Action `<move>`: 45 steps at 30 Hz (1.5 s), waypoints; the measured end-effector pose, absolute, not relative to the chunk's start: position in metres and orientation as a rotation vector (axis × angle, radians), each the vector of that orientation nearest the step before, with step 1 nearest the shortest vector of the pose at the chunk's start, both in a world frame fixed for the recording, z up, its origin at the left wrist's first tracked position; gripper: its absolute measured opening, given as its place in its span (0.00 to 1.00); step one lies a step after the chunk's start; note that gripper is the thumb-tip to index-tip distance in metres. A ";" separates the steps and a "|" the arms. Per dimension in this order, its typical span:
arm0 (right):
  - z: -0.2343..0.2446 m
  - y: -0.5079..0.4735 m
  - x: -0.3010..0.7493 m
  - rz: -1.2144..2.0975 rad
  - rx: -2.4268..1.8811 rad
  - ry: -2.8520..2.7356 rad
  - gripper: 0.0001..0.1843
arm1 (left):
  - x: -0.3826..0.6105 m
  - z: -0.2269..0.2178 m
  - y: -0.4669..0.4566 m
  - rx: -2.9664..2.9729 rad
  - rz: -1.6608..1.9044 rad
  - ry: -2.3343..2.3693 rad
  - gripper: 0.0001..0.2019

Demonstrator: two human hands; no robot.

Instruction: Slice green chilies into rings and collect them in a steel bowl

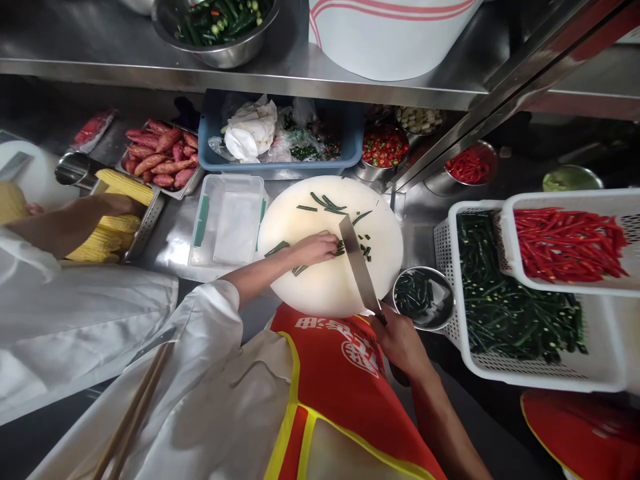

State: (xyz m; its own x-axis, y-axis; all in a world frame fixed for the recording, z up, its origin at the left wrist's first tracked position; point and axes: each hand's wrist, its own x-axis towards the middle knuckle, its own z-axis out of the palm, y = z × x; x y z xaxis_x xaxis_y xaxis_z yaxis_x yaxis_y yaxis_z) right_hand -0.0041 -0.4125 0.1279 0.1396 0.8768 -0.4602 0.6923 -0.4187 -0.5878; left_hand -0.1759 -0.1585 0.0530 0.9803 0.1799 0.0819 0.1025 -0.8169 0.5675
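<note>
Left hand (316, 247): fingers bunched and bent down, holding green strips (341, 247) against the cutting board (320, 293).
Right hand (400, 333): wrapped around the handle of a cleaver (361, 270).
Green strips: under the left fingertips, so the left hand is nearer; ahead and to the left of the right hand. Fingers hide most of their long axis.
Cleaver: slants forward and leftward from the right hand, blade just beside the left fingertips; contact cannot be told.
Cut pieces (367, 252): across the blade from the left hand.
Loose strips (330, 204): beyond the left hand.
Steel bowl (441, 324): just right of the right hand.
</note>
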 end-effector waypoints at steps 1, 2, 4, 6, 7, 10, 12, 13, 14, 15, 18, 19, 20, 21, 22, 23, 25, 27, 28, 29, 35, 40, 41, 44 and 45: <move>0.129 -0.413 -0.004 1.156 -2.178 -1.549 0.20 | -0.174 0.053 -0.158 2.533 0.168 0.175 0.12; 0.130 -0.413 -0.003 1.165 -2.172 -1.559 0.20 | -0.173 0.052 -0.157 2.536 0.159 0.151 0.12; 0.135 -0.415 -0.001 1.178 -2.166 -1.579 0.20 | -0.172 0.052 -0.155 2.546 0.141 0.119 0.12; 0.140 -0.417 0.001 1.186 -2.157 -1.602 0.19 | -0.170 0.051 -0.154 2.550 0.130 0.114 0.11; 0.142 -0.417 0.003 1.194 -2.152 -1.613 0.19 | -0.170 0.051 -0.154 2.547 0.127 0.118 0.11; 0.139 -0.410 0.004 1.217 -2.193 -1.641 0.17 | -0.169 0.051 -0.154 2.530 0.133 0.143 0.11; 0.129 -0.398 0.001 1.167 -2.255 -1.683 0.17 | -0.169 0.051 -0.154 2.516 0.138 0.158 0.12; 0.123 -0.390 0.000 1.126 -2.278 -1.705 0.18 | -0.169 0.051 -0.155 2.513 0.136 0.160 0.12; 0.117 -0.382 -0.001 1.087 -2.286 -1.725 0.18 | -0.170 0.051 -0.155 2.515 0.130 0.154 0.12; 0.113 -0.374 -0.002 1.062 -2.279 -1.740 0.19 | -0.170 0.051 -0.156 2.522 0.119 0.151 0.12; 0.106 -0.362 0.003 1.048 -2.244 -1.743 0.17 | -0.170 0.053 -0.168 2.584 0.072 0.244 0.11; 0.106 -0.362 0.007 1.053 -2.232 -1.741 0.16 | -0.169 0.054 -0.175 2.606 0.057 0.346 0.12; 0.107 -0.365 0.011 1.064 -2.219 -1.733 0.15 | -0.167 0.055 -0.183 2.622 0.044 0.488 0.12; 0.107 -0.369 0.016 1.086 -2.202 -1.716 0.15 | -0.166 0.055 -0.191 2.625 0.031 0.643 0.12; 0.108 -0.375 0.020 1.113 -2.182 -1.688 0.14 | -0.164 0.056 -0.198 2.615 0.017 0.781 0.13; 0.108 -0.381 0.024 1.147 -2.165 -1.650 0.15 | -0.162 0.058 -0.204 2.595 -0.001 0.879 0.14; 0.109 -0.392 0.030 1.216 -2.158 -1.555 0.16 | -0.159 0.062 -0.208 2.560 -0.062 0.916 0.16; 0.109 -0.400 0.031 1.260 -2.168 -1.482 0.17 | -0.159 0.067 -0.201 2.559 -0.123 0.788 0.16; 0.109 -0.402 0.031 1.266 -2.171 -1.460 0.17 | -0.160 0.070 -0.194 2.576 -0.134 0.695 0.15; 0.109 -0.403 0.030 1.261 -2.170 -1.446 0.17 | -0.162 0.073 -0.186 2.607 -0.129 0.578 0.13; 0.110 -0.401 0.027 1.309 -2.174 -1.374 0.17 | -0.168 0.078 -0.149 2.694 -0.265 -0.086 0.29; 0.105 -0.405 0.028 1.272 -2.180 -1.300 0.15 | -0.169 0.076 -0.144 2.753 -0.302 0.052 0.25; 0.104 -0.406 0.028 1.287 -2.181 -1.277 0.15 | -0.170 0.075 -0.145 2.801 -0.267 0.119 0.23; 0.103 -0.408 0.028 1.304 -2.192 -1.230 0.15 | -0.175 0.069 -0.152 2.923 -0.201 0.431 0.20; 0.103 -0.409 0.028 1.295 -2.198 -1.228 0.15 | -0.176 0.066 -0.156 2.937 -0.193 0.562 0.20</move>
